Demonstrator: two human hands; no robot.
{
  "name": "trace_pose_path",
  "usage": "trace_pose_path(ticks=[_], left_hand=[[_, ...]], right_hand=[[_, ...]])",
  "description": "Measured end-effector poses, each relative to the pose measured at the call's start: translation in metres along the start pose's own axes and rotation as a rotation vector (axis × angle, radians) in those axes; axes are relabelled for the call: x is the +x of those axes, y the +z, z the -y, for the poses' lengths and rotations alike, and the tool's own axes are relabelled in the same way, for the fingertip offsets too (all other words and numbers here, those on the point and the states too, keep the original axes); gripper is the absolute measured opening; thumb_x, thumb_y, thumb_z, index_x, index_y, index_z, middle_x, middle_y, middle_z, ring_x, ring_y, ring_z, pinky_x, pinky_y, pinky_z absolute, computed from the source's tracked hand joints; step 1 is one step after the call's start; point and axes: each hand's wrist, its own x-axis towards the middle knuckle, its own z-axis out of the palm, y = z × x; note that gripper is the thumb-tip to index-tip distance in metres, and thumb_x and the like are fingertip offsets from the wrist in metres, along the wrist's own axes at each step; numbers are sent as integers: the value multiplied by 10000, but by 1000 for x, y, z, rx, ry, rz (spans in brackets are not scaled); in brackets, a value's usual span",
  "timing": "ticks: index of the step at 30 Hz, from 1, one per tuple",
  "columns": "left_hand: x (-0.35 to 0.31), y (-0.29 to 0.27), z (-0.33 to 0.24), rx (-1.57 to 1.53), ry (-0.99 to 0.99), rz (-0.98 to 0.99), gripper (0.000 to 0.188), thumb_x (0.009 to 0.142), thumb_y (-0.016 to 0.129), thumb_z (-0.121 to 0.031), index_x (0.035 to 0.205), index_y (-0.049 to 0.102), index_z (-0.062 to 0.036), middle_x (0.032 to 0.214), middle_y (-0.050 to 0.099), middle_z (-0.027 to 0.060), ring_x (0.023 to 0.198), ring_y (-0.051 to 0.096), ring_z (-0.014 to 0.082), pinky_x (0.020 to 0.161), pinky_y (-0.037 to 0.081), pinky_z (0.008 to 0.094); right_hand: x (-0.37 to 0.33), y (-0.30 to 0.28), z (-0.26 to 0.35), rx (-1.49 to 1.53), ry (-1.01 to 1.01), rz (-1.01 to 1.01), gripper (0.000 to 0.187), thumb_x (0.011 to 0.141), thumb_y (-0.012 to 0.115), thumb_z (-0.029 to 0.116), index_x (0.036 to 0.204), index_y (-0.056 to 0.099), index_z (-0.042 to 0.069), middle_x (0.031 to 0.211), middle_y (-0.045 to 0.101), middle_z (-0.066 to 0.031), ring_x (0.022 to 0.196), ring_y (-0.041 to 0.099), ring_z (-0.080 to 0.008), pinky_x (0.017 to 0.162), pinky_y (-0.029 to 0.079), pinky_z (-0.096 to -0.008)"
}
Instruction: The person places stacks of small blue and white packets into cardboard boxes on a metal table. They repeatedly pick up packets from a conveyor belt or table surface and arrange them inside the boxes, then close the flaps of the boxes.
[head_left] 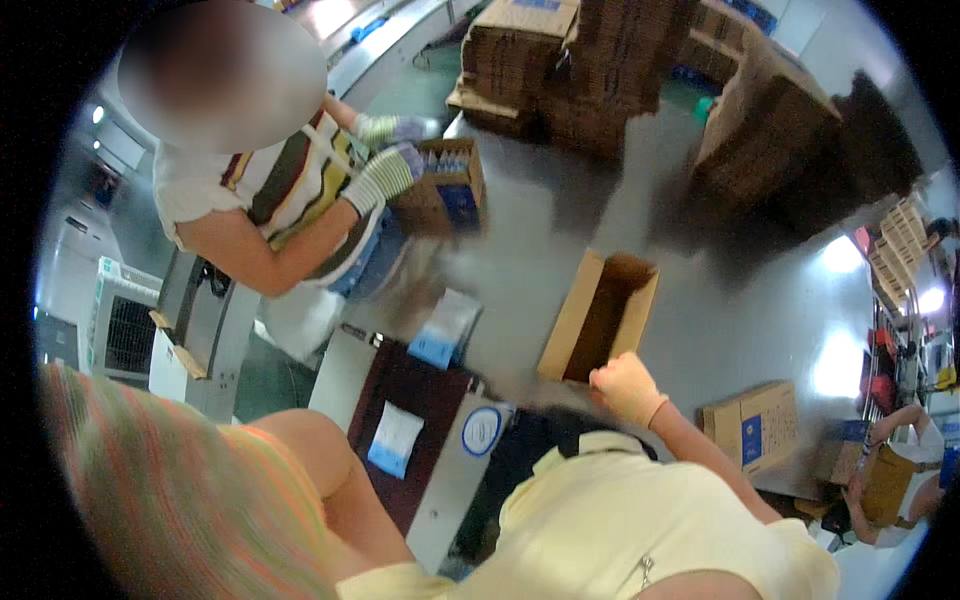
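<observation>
White glare spots the grey table [725,325], fisheye rim bent and black

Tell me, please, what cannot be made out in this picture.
Head view:
Left hand: out of sight, past the edge or covered.
Right hand: its curl hides the fingertips; grip unclear.
Open cardboard carton: shadow obscures detail inside.
Filled carton: walls hide the lower parts of its contents.

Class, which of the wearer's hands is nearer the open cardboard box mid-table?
Right. The right hand is at the near end of the open cardboard box; the left hand is out of view, away from it.
</observation>
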Motion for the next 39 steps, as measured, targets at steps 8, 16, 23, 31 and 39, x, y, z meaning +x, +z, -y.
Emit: trace_pose_path(ticks=[8, 16, 23, 31, 39], left_hand=[[-93, -28, 27, 394, -738, 113, 393, 910, 528, -224, 1233, 561, -2, 1186, 607, 132, 1059, 577, 231, 917, 455, 370], [-321, -109, -72, 942, -1809, 1225, 383, 675, 766, -248, 961, 631, -32, 983, 665, 171, 924, 641, 349, 796, 511, 435], [-403, -64, -81, 656, -1794, 808, 357, 712, 782, -206, 914, 603, 28, 859, 666, 168, 848, 640, 291, 750, 493, 380], [-406, 26, 87, 571, -1778, 762, 487, 774, 748, -294, 1064, 610, 72, 1061, 659, 170, 967, 600, 253, 832, 460, 357], [-417, 99, 121, 405, -1547, 1196, 672, 565, 854, -293, 1127, 598, -25, 1037, 644, 107, 971, 614, 267, 794, 487, 366]], right_hand=[[-5, 15, 7, 104, 48, -90, 184, 755, 672, 298, 715, 603, 132, 648, 614, -47, 708, 610, -235, 680, 432, -376], [-11, 8, 25, 125, 66, -41, 159, 775, 658, 297, 791, 619, 144, 725, 625, -27, 777, 596, -218, 714, 423, -372], [-9, 10, 26, 136, 58, -68, 175, 779, 659, 305, 794, 611, 137, 727, 626, -26, 781, 592, -214, 723, 420, -369], [-6, 6, 27, 150, 85, -41, 146, 794, 644, 265, 754, 628, 126, 707, 627, -39, 769, 611, -224, 712, 429, -371], [-6, -4, 26, 188, 94, -38, 130, 801, 633, 250, 746, 636, 133, 684, 630, -30, 756, 624, -210, 700, 440, -366]])
